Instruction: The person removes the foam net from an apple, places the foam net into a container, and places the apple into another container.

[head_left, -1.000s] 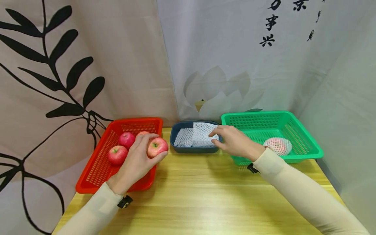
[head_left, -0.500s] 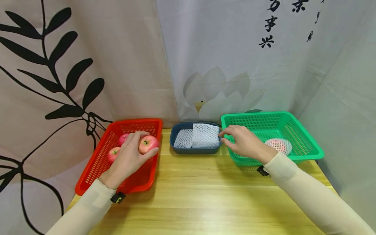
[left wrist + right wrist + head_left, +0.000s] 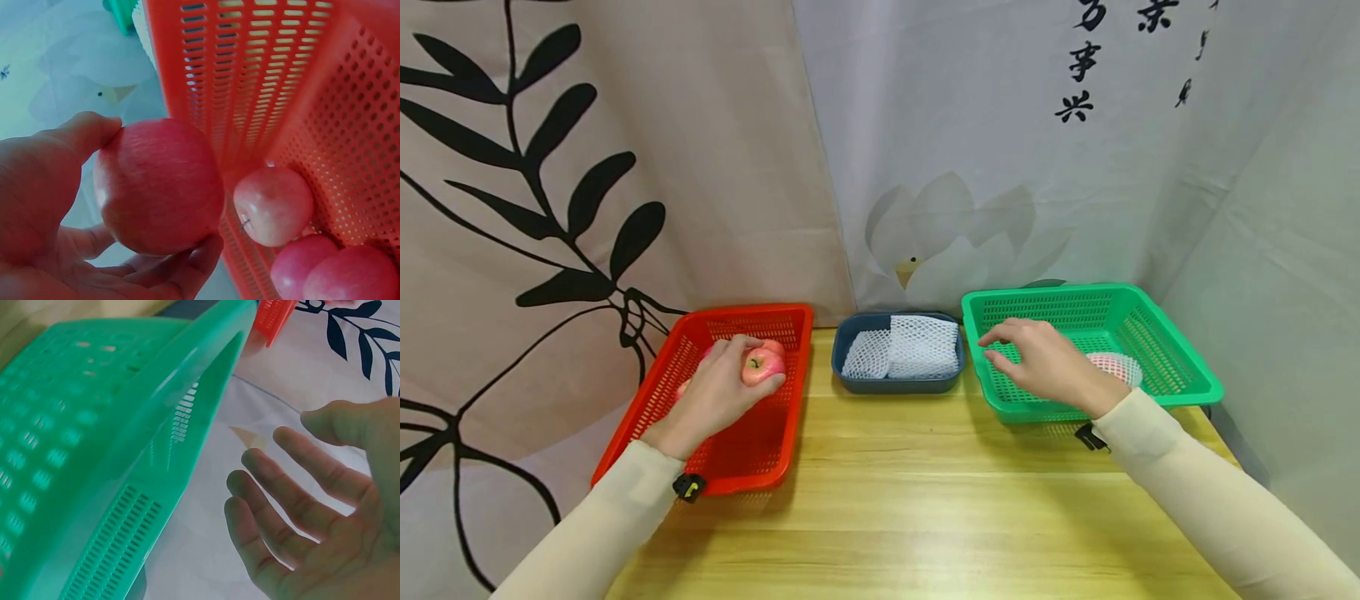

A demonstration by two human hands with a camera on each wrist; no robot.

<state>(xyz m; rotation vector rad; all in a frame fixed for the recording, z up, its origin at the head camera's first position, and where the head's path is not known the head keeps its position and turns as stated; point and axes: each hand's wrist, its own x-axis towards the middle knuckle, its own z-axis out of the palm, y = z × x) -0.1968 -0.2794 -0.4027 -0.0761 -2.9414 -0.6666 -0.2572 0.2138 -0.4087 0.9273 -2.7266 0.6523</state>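
Note:
My left hand [image 3: 711, 398] grips a red apple [image 3: 763, 366] over the red basket [image 3: 797, 408], thumb on one side and fingers round the other in the left wrist view. Other apples lie in that basket, one paler apple [image 3: 274, 206] near the wall and two redder ones [image 3: 353, 275] beside it. Above the near left part of the green basket [image 3: 1180, 342], my right hand [image 3: 1048, 367] holds nothing, its fingers loosely bent and apart. A pale apple in a white foam net [image 3: 1117, 367] lies in the green basket, partly hidden behind the right wrist.
Between the baskets stands a dark blue tray [image 3: 895, 386] with folded white foam nets [image 3: 923, 346] in it. All three containers sit at the back of the wooden table [image 3: 880, 492], against a printed curtain [image 3: 737, 167].
My left hand has moved left with the apple, from the red basket's right edge to over its inside. My right hand has drawn right, away from the blue tray to over the green basket.

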